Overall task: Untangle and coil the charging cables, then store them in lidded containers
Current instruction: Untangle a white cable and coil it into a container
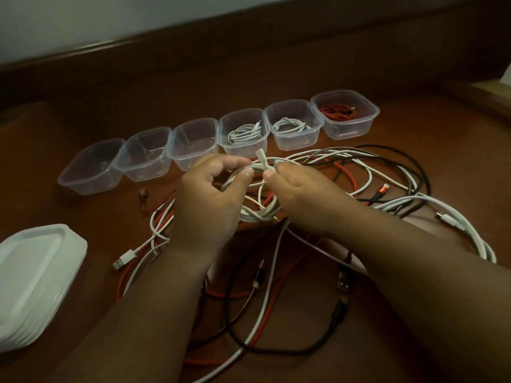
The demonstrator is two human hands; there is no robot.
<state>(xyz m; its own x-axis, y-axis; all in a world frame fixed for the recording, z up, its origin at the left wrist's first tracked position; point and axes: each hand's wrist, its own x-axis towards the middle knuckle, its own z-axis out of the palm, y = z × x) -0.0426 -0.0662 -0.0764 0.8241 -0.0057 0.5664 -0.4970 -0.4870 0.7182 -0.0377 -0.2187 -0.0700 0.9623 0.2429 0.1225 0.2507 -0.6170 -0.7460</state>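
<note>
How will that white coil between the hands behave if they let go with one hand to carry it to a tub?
The white coil is thin, limp cable with no tie visible, so its loops would probably sag or spring open. It looks light. Both the left hand and right hand pinch it; nearby strands may snag.

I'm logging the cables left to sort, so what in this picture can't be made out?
- Head view: the loose cables overlap and run under both forearms, so no count.
- The white coil is partly covered by the left hand and right hand.
- The lid stack is cut by the left edge.
</note>
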